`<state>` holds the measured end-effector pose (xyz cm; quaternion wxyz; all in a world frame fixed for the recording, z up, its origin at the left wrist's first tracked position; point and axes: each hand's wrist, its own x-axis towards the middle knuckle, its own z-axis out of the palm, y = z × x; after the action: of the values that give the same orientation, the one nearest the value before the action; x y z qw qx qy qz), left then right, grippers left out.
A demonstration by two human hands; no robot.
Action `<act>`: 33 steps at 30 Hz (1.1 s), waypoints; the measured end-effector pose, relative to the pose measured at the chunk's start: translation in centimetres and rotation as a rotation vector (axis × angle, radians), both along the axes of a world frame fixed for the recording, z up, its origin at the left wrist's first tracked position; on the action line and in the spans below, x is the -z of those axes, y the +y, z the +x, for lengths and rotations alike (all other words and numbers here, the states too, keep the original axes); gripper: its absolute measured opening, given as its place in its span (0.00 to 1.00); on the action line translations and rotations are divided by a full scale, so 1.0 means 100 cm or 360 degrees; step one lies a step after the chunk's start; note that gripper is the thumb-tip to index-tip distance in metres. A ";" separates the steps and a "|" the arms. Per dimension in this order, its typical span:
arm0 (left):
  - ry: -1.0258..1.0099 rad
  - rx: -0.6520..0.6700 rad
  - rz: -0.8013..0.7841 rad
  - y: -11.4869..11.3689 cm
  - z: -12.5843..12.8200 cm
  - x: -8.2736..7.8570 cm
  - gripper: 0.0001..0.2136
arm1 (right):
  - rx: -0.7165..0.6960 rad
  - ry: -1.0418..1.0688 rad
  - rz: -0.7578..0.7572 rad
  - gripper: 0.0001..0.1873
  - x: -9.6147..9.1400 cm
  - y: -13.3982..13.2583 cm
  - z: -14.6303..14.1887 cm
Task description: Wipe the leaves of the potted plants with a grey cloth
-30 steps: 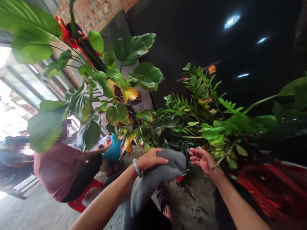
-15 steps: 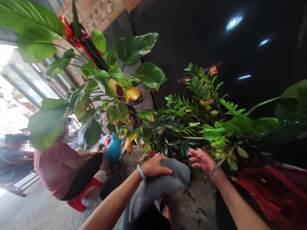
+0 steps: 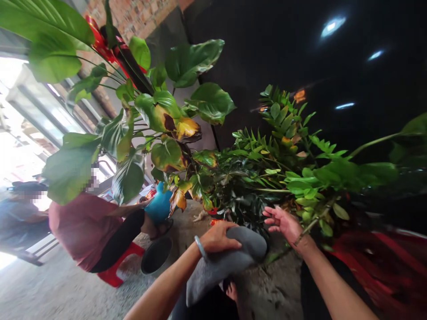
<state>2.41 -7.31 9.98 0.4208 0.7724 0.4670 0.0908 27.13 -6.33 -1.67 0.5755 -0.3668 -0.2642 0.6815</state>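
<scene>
My left hand (image 3: 218,238) grips a grey cloth (image 3: 230,260) that hangs down from it; a pale bangle sits on that wrist. My right hand (image 3: 283,223) is open, palm up, fingers spread, just under the stems of a small-leaved green plant (image 3: 287,169). A thin stem runs past my right wrist. Left of that plant stands a big-leaved plant (image 3: 156,124) with yellow-brown patches on some leaves. Both hands are held a little apart in front of the foliage.
A person in a red top (image 3: 83,226) crouches at the left on a red stool (image 3: 113,271), beside a blue pot (image 3: 159,206) and a dark basin (image 3: 156,255). Another person (image 3: 20,218) sits far left. Concrete floor (image 3: 260,284) lies below; something red (image 3: 383,262) is at right.
My left hand with the cloth has drifted slightly right and down. My right hand has stayed open near the stems. The dark basin has come into view at the lower left.
</scene>
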 end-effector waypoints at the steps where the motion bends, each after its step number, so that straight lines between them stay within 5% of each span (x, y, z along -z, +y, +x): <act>1: -0.0086 -0.0042 0.0029 -0.001 -0.002 -0.007 0.17 | 0.0000 0.0001 0.0012 0.12 -0.002 -0.001 0.000; 6: -0.0695 -0.0725 0.0709 0.030 0.010 -0.049 0.23 | -0.0006 0.0037 0.0042 0.12 -0.011 -0.006 -0.003; 9: -0.0792 -0.0911 0.0881 0.044 0.024 -0.040 0.24 | 0.0006 0.0087 0.0074 0.12 -0.012 -0.007 -0.005; 13: -0.0290 -0.0417 0.0326 0.030 0.026 -0.004 0.21 | 0.0037 0.0056 0.0085 0.11 -0.007 -0.005 -0.003; 16: -0.0186 -0.0073 -0.0100 0.014 0.017 -0.005 0.16 | 0.0054 0.0027 0.0044 0.11 -0.004 -0.004 0.000; 21: -0.0698 -0.0522 0.0406 0.023 0.017 -0.054 0.23 | 0.0048 0.0036 -0.0006 0.12 -0.005 -0.002 0.003; 23: -0.0851 -0.0707 0.0642 0.033 0.021 -0.061 0.23 | 0.0040 0.0051 -0.0007 0.11 -0.005 -0.002 0.002; 26: -0.0754 -0.0773 0.0709 0.038 0.024 -0.038 0.21 | 0.0007 0.0059 0.0056 0.12 -0.001 -0.002 0.001; 30: -0.0263 -0.0353 0.0194 0.015 0.013 0.007 0.18 | -0.0086 -0.0008 0.0081 0.14 0.004 -0.002 0.001; 33: -0.0338 -0.0210 -0.0105 -0.004 -0.008 0.006 0.19 | -0.0107 -0.0014 0.0079 0.15 0.006 -0.003 0.004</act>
<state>1.60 -7.69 9.36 0.4860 0.7118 0.4725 0.1842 27.50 -6.63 -2.27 0.5600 -0.3463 -0.2958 0.6921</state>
